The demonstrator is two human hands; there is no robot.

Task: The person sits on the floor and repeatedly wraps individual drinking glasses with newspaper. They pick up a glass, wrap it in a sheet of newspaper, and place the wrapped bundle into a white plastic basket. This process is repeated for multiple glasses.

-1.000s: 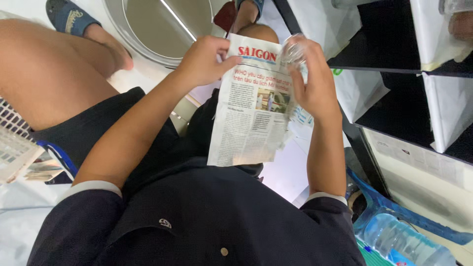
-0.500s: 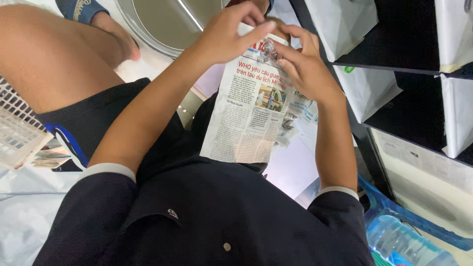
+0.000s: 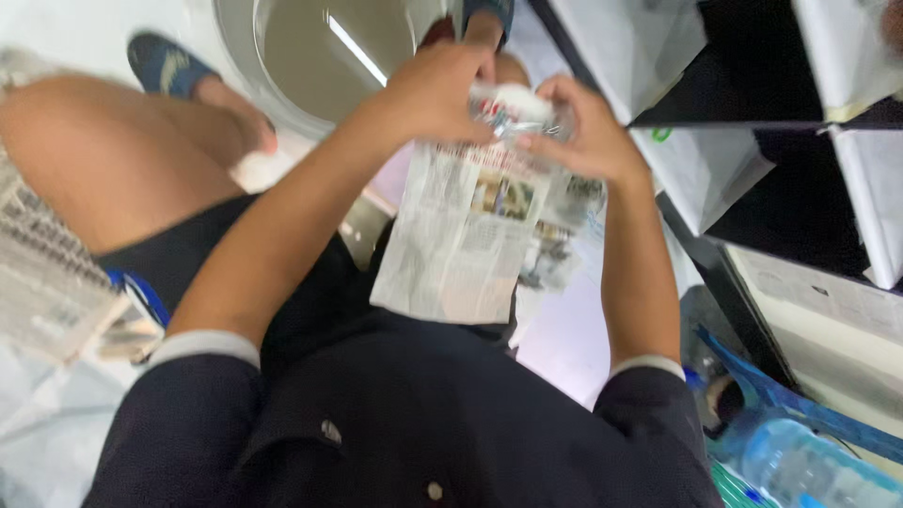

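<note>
A sheet of newspaper hangs down in front of my lap, held at its top edge by both hands. My left hand pinches the upper left part of the sheet. My right hand grips the upper right part, where a small clear, glassy object shows between the fingers, half wrapped in the paper. What that object is cannot be made out through the blur. My bare knee and dark shorts lie below the sheet.
A round metal basin sits on the floor ahead, with my sandalled foot beside it. Newspaper stacks lie at the left. Black shelves with white bags stand at the right, a plastic water bottle below them.
Both hands have drawn together at the top of the newspaper, bunching it around the small clear object. The view has shifted and blurred.
</note>
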